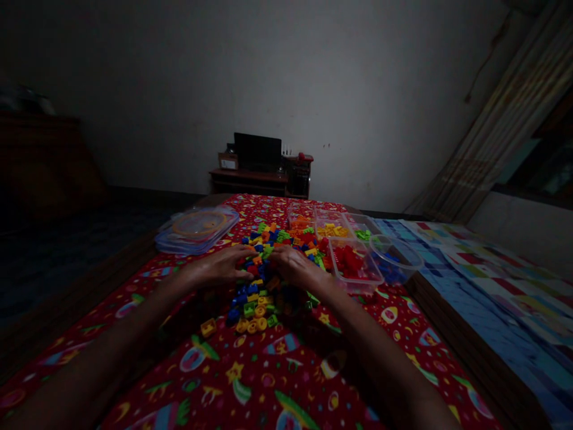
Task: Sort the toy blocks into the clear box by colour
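A pile of toy building bricks (255, 292) in blue, yellow, green, red and orange lies spread on a red patterned cloth (250, 382). At the pile's left side, my left hand (228, 264) reaches in with its thumb and fingers apart, around a few bricks. I see nothing gripped in it. My right hand (295, 266) is over the pile's right half, palm down. Its fingertips point down among the bricks and are mostly hidden, so any brick in them cannot be made out. One yellow brick (208, 327) lies apart at the near left.
Clear containers stand at the right: a box with red bricks (356, 269), a round tub with blue bricks (409, 254), and others holding yellow, orange and green ones. Stacked clear lids (192, 233) lie at the left. A bed (470, 286) adjoins the table's right side.
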`<state>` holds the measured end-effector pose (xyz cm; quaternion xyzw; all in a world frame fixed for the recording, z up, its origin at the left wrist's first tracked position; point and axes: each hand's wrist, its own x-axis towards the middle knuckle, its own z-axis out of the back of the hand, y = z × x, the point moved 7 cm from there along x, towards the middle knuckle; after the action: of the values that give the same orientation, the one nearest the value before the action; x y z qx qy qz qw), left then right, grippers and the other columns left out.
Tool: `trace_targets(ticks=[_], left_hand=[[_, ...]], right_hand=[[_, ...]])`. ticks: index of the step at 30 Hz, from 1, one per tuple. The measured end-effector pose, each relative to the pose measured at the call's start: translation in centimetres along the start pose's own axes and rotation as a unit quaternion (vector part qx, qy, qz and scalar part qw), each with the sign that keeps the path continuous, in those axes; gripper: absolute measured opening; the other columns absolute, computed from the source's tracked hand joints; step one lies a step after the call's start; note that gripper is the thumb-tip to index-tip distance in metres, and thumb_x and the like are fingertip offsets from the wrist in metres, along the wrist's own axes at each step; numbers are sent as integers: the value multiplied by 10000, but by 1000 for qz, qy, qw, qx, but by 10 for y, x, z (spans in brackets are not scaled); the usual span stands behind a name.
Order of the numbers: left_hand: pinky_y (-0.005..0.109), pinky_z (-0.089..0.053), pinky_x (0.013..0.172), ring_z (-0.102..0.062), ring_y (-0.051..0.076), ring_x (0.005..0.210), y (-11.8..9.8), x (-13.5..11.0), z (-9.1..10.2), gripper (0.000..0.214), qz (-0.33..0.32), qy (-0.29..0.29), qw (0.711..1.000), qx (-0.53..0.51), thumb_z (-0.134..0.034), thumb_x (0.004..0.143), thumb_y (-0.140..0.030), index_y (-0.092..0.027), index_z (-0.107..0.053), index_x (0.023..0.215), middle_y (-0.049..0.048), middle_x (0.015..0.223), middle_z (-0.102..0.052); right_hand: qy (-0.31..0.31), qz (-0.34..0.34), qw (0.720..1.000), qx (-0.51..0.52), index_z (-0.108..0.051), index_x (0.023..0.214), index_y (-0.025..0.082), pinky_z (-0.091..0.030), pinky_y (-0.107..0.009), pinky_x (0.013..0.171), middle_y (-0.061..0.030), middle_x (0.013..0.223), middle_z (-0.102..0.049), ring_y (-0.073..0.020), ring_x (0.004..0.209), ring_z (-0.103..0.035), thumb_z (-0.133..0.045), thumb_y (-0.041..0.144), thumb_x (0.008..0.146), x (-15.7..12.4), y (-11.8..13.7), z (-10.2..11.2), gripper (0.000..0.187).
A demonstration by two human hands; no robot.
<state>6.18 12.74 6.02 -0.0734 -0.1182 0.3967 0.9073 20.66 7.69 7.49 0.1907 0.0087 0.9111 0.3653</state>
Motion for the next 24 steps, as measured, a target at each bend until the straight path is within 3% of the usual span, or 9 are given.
trace_targets(ticks=[4,9,13,18,21,24], left_hand=[[372,-453,963,-578,280,1110,-11,6,8,544,1,-25,1000,-8,-601,733,-560,-214,-645,1151,97,1236,-611],[368,-423,1003,-542,252,1170,-27,7,11,516,-16,-51,998,-30,-546,781,-426,-203,-573,1246,96,1312,-569],[382,-415,1014,-535,255,1191,-33,9,9,520,-24,-75,995,-69,-495,811,-443,-208,-545,1273,90,1311,-583],[364,-516,826,-664,256,955,-22,13,9,497,37,-130,982,-132,-470,811,-516,-210,-578,1187,77,1079,-704],[343,-524,767,-684,236,844,-22,13,10,409,45,-141,979,-139,-504,791,-470,-222,-583,1106,41,904,-731],[329,-520,745,-680,227,825,-26,11,12,359,41,-140,979,-140,-528,780,-453,-227,-570,1056,30,864,-723]], right_hand=[[-51,-33,998,14,-621,958,146,-410,-288,874,-74,973,-620,-165,948,-525,-473,39,806,-4,-22,9,238],[-71,-81,993,37,-637,1085,124,-426,-294,866,-96,1023,-658,-189,961,-570,-557,1,721,0,-37,10,392],[-88,-114,986,83,-660,1094,135,-436,-292,858,-102,1058,-670,-207,991,-593,-631,75,744,1,-38,15,356],[-65,-122,983,122,-683,1032,152,-435,-261,741,-73,947,-685,-173,844,-603,-659,142,775,-3,-36,22,258],[-28,-132,985,110,-692,995,163,-414,-250,718,-52,900,-673,-166,831,-587,-684,115,740,-5,-37,24,259],[23,-139,987,81,-693,979,145,-384,-232,685,-34,819,-649,-142,763,-560,-658,74,730,-5,-37,22,261]])
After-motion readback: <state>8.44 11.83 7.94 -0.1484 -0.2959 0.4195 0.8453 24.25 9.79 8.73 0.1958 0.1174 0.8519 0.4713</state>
